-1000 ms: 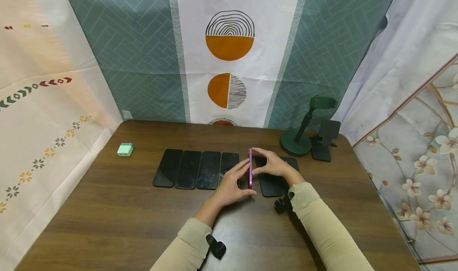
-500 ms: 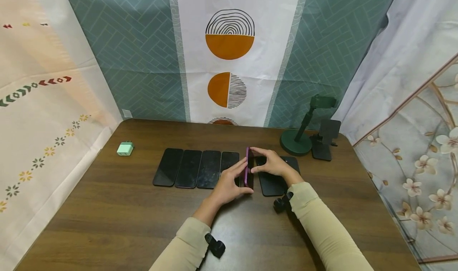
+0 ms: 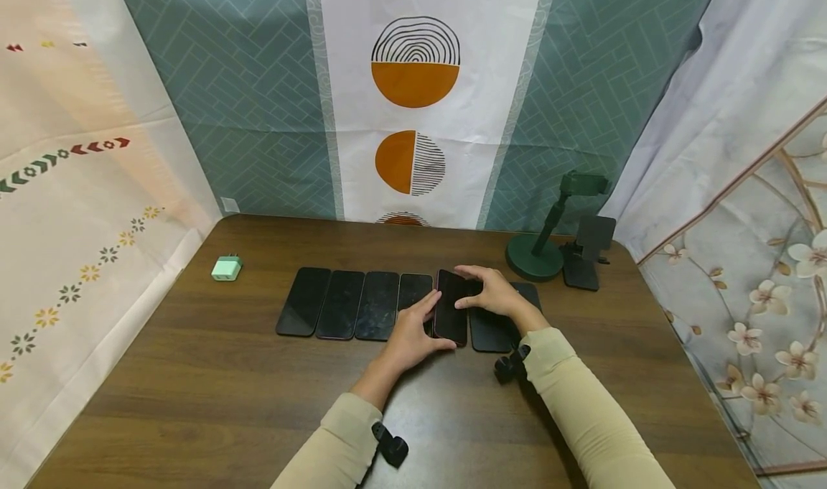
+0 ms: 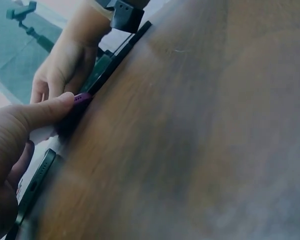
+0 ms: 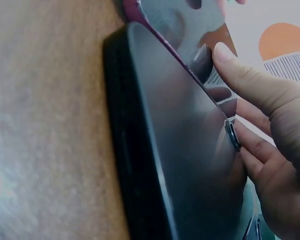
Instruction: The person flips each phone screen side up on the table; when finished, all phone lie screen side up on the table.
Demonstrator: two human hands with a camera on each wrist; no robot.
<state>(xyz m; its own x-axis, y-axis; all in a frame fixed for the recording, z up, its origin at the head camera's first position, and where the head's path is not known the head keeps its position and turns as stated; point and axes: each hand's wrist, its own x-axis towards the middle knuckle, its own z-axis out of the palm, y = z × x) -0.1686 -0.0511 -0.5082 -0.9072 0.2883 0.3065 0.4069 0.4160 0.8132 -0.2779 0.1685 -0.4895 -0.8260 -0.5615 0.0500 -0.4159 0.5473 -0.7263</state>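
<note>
A phone with a purple frame lies tipped almost flat, its dark screen facing up. My left hand holds it, thumb at the near short edge and fingers along the left side; the purple edge shows under the thumb in the left wrist view. At the far right corner my right hand curls its fingers, with the thumb right at the screen. Under that hand lies a dark phone, back up, its camera bump showing in the right wrist view.
Left of the held phone, several dark phones lie side by side, the nearest partly covered by my left hand. A pale green charger sits at the far left. A green stand and a black stand are at the back right.
The purple-framed phone has tipped from standing on its long edge to nearly flat, its screen turning up. Both hands have stayed at it with only slight shifts.
</note>
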